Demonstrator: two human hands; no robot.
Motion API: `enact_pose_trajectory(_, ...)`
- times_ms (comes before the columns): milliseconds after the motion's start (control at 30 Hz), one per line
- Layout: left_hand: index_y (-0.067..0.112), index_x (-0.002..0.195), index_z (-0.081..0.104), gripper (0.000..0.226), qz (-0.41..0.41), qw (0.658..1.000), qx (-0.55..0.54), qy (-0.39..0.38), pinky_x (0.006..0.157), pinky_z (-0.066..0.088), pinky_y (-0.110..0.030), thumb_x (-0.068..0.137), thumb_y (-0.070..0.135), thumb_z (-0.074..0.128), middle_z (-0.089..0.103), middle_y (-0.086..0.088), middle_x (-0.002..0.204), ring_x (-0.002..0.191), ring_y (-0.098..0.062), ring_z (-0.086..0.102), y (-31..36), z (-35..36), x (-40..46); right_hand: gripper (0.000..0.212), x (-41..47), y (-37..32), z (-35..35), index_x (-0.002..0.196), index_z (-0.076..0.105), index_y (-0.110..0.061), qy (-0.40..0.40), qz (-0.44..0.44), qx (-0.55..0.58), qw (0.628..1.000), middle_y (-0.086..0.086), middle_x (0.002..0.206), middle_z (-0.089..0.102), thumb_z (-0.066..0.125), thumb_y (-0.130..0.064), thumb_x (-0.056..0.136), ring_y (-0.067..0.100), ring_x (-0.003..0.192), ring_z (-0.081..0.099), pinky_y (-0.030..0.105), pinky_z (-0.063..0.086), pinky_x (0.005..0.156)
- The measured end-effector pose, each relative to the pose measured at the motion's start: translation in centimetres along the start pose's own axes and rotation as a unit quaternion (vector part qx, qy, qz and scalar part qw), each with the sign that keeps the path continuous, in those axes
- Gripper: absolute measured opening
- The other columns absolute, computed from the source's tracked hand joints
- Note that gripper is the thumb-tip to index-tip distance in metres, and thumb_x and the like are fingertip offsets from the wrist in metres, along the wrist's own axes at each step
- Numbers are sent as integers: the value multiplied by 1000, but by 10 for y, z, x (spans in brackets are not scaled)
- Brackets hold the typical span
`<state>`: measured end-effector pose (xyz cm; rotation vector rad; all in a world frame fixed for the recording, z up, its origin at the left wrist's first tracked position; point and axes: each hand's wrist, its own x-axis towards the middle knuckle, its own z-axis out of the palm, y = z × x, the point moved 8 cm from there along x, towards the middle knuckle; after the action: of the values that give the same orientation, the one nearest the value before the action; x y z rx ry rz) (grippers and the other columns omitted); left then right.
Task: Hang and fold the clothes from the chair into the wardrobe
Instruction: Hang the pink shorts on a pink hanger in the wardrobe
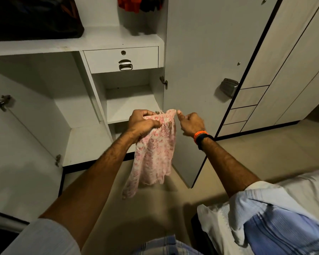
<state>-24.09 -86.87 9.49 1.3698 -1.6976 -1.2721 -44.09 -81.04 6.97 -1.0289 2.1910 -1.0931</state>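
facing open white wardrobe (118, 39), beige floor (155, 208), left hand (142, 122) and right hand (191, 123) pinching pink garment (155, 153)

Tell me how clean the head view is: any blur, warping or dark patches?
Head view: dim and warm; wide-angle bends the wardrobe door edges; the pink garment has a blurred lower hem, gripped by the left hand, pinched by the right hand; the black bag lies in shadow.

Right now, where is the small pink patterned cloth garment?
In the head view's centre, the small pink patterned cloth garment hangs between left hand and right hand, before the open white wardrobe.
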Motion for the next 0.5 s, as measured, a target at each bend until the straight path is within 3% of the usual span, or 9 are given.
enact_pose_trajectory(67, 15, 90, 71, 25, 18, 1000, 10, 10, 75, 56, -28, 70, 9, 84, 72, -1, 100, 90, -18, 67, -1, 4, -4, 66, -16, 1, 25, 97, 63, -5, -129, 65, 106, 984, 11, 90, 71, 39, -67, 94, 24, 82, 71, 35, 60, 64)
enact_pose_trajectory(167, 15, 93, 71, 29, 68, 998, 13, -9, 71, 53, -23, 69, 15, 87, 72, 1, 97, 87, -13, 67, 2, 13, -9, 68, -40, -18, 49, 119, 61, -9, -252, 82, 247, 932, 11, 98, 68, 35, -67, 95, 22, 89, 67, 39, 61, 76)
enact_pose_trajectory(267, 13, 107, 69, 47, 74, 989, -1, -128, 90, 55, -30, 64, 15, 90, 70, -1, 113, 107, -16, 65, 3, 28, -12, 60, -40, -27, 58, 120, 62, -5, -263, 58, 338, 902, 11, 103, 69, 40, -56, 99, 20, 87, 68, 39, 57, 79)
enact_pose_trajectory(333, 14, 114, 65, 53, 71, 978, 12, -194, 98, 52, -38, 66, 14, 88, 66, -2, 125, 117, -16, 61, 2, 32, -16, 57, -39, -20, 62, 122, 61, -1, -261, 68, 362, 892, 17, 112, 68, 41, -49, 101, 28, 96, 68, 45, 55, 86)
enact_pose_trajectory(400, 11, 130, 55, 63, 64, 975, 0, -215, 93, 54, -32, 73, 10, 83, 61, -2, 133, 116, -13, 60, 1, 29, -20, 47, -42, -10, 65, 120, 64, -3, -255, 81, 369, 890, 18, 115, 68, 42, -41, 103, 32, 103, 65, 53, 48, 98)
enact_pose_trajectory(500, 11, 149, 26, 88, 12, 976, -51, -210, 68, 58, -23, 79, 9, 78, 53, 1, 143, 100, -3, 61, -7, 22, -20, 34, -42, 1, 67, 123, 62, -1, -232, 103, 371, 893, 22, 122, 66, 51, -23, 99, 34, 106, 64, 56, 44, 105)
